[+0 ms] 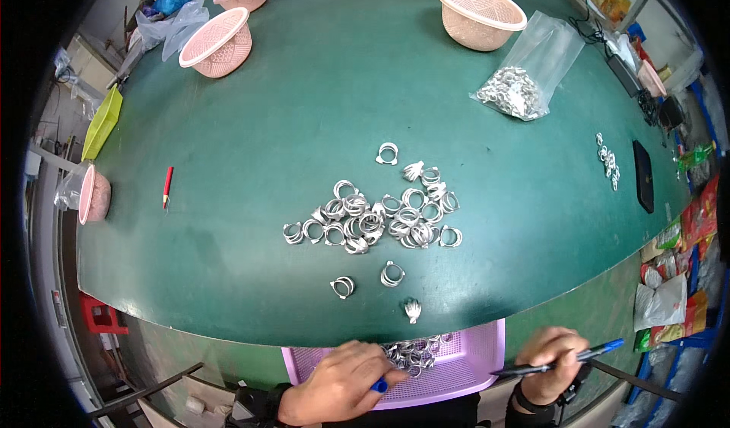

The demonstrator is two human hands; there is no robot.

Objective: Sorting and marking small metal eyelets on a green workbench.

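Left hand: I see the left hand (346, 382) over the left part of the purple basket, fingers curled nearly closed, a blue cap (379, 385) pinched between thumb and fingertips.
Right hand: the right hand (549, 359) is closed round a pen just beyond the basket's right rim — thumb and fingers wrapped about the barrel.
Pen: I make out a dark pen (525, 369) with a blue end, lying slantwise in the grip, its pointed end toward the basket's right rim and its blue end up and to the right.
Purple basket: the purple basket (483, 352) sits just past the table's near edge, in front of the body, with silver rings (414, 354) lying in it.
Ring pile: on the green table (251, 139) I have a loose heap of rings (372, 223) around the middle, some overlapping; three single rings (392, 274) lie between the heap and the near edge.
Far edge: two pink baskets stand toward the far left corner, and another pink basket (480, 17) toward the far right, beside a clear bag (544, 48) of small silver pieces.
Left edge: a yellow-green tray (103, 124) and a small pink bowl (95, 196) — a red pencil (168, 187) lies further in.
Right edge: a black phone (643, 175) lies near a short row of small silver parts (608, 163).
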